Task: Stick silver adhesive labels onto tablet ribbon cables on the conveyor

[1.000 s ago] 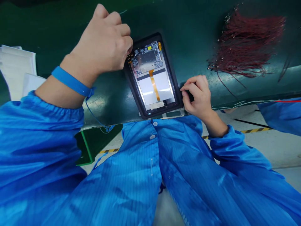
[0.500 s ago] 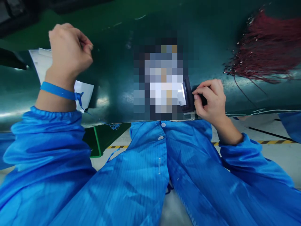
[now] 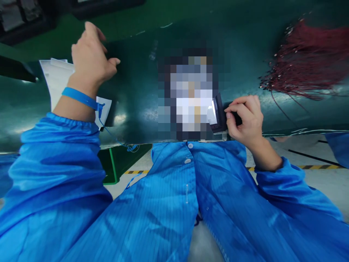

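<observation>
My left hand (image 3: 91, 56) is raised over the left part of the green bench, thumb apart from the fingers, with nothing visible in it. A blue band with a cord circles that wrist. Below and behind the hand lie white sheets (image 3: 56, 82). In front of my body sits a black tray (image 3: 221, 118); most of it and its contents are pixelated, and a shiny pale piece (image 3: 212, 112) shows inside its right edge. My right hand (image 3: 245, 118) has thumb and fingers closed at this right edge. The exact grip is partly hidden.
A bundle of dark red wires (image 3: 313, 60) with small bright ends lies on the right of the green bench (image 3: 136, 105). Dark bins (image 3: 24, 22) stand at the back left. Under the bench's front edge a green frame (image 3: 113, 165) shows above the floor.
My left hand has shifted to the right in view, and its thumb has come away from its fingers. My right hand stays at the tray's edge. The view has moved slightly.
</observation>
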Motion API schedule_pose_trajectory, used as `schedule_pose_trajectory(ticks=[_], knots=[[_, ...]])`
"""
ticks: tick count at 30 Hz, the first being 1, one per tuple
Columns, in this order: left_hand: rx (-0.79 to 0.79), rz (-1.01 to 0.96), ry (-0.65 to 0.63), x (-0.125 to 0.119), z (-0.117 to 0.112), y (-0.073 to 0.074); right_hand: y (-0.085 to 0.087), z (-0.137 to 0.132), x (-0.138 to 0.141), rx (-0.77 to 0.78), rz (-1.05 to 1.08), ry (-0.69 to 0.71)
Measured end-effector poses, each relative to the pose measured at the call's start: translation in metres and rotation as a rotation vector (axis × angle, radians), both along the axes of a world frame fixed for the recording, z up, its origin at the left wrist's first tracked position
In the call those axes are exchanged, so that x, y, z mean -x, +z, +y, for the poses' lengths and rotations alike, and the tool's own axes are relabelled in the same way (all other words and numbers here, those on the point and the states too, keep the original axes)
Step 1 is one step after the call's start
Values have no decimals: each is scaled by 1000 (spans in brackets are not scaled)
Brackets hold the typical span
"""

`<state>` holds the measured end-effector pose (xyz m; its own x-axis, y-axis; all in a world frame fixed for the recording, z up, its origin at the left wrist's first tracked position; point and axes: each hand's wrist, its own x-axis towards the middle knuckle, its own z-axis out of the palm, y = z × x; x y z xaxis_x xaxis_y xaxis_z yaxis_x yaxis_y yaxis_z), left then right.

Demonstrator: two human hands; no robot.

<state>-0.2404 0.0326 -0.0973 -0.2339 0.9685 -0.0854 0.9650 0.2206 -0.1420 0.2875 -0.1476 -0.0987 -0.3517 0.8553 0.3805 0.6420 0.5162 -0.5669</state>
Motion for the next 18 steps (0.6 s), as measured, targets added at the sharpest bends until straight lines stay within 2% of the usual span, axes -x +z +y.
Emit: schedule_pose_trajectory(ticks=[3, 5, 8, 10, 12, 14, 16, 18], knots=[[-105, -62, 96, -2, -9, 7, 12, -15, 11, -110, -97, 189], [-201, -145, 73, -12, -26, 17, 16, -28, 23, -186, -227, 327], [-298, -313, -26, -27, -54, 32, 11, -40, 41, -237, -380, 334], [-293, -388, 47, -31, -65, 38, 7, -38, 48, -253, -412, 283], [-309, -421, 102, -27, -68, 39, 4, -25, 51, -268, -437, 238], [-324, -435, 99, -21, -66, 39, 4, -1, 52, -238, -483, 174], [-341, -435, 85, -17, -60, 39, 4, 36, 53, -159, -537, 97], [-365, -435, 105, -15, -51, 42, 6, 86, 53, -85, -562, 18]])
